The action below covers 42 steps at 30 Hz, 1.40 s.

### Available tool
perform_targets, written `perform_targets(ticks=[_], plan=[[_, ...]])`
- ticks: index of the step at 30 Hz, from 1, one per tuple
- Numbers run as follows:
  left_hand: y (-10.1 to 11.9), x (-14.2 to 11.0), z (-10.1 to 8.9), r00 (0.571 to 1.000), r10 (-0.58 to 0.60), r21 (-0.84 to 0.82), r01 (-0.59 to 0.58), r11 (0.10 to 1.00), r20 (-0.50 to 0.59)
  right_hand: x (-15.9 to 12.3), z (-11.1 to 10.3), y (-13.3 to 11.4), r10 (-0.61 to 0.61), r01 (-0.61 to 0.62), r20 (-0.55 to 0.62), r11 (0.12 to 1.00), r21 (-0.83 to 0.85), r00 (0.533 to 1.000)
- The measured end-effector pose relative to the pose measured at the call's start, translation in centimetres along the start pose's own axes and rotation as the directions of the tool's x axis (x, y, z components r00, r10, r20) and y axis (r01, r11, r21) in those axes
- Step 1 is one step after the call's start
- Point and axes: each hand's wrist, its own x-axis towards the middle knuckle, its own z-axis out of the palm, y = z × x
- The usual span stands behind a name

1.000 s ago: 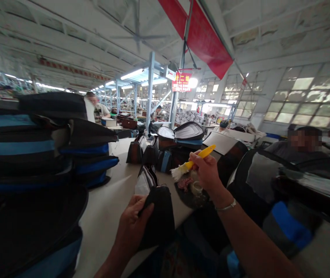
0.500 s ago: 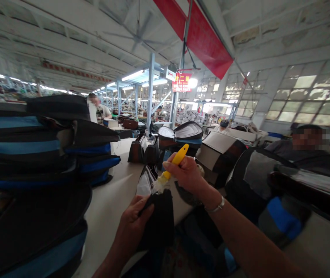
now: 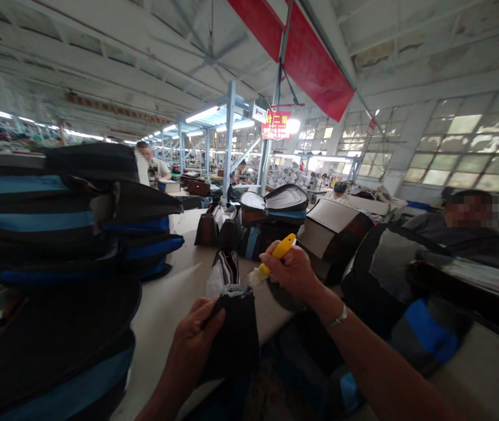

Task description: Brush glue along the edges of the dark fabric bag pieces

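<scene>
My left hand [image 3: 193,342] is closed on a black fabric piece [image 3: 235,333] and holds it upright over the white table [image 3: 168,304]. Its top edge shows a pale wet-looking strip. My right hand [image 3: 291,270] grips a yellow-handled brush [image 3: 276,255]. The white bristles point down-left and sit just right of the piece's top edge. A bracelet is on my right wrist.
Tall stacks of black and blue bag panels [image 3: 52,234] rise at the left. More bag parts [image 3: 276,216] crowd the table's far end and right side. One person [image 3: 468,219] sits at the right, another [image 3: 148,164] stands far back. A red banner [image 3: 306,52] hangs overhead.
My right hand brought the brush from a dish at the right over to the fabric piece's top edge, then drew it slightly right. The edge now looks pale and coated.
</scene>
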Motion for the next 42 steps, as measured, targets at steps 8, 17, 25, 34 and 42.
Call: perform_targets(ticks=[8, 17, 25, 34, 42], plan=[[-0.1, -0.2, -0.1, 0.999, 0.034, 0.056, -0.033, 0.998, -0.015, -1.2, -0.1, 0.4, 0.001, -0.005, -0.053, 0.997, -0.077, 0.999], [-0.7, -0.4, 1.6, 0.952, 0.269, 0.332, -0.208, 0.920, -0.149, -1.0, 1.2, -1.6, -0.067, 0.058, -0.045, 0.983, -0.171, 0.997], [-2.0, -1.1, 3.9, 0.716, 0.690, 0.807, -0.466, 0.362, 0.104, 0.4, 0.3, -4.4, -0.060, 0.072, 0.056, 0.964, -0.255, 0.997], [-2.3, -1.5, 4.3, 0.648, 0.738, 0.837, -0.499, 0.224, 0.188, 0.5, 0.8, -4.1, -0.028, 0.136, 0.196, 0.814, -0.565, 0.980], [-2.5, -1.5, 3.6, 0.626, 0.759, 0.807, -0.535, 0.250, 0.180, 0.3, 1.8, -3.7, -0.032, 0.149, 0.202, 0.786, -0.600, 0.979]])
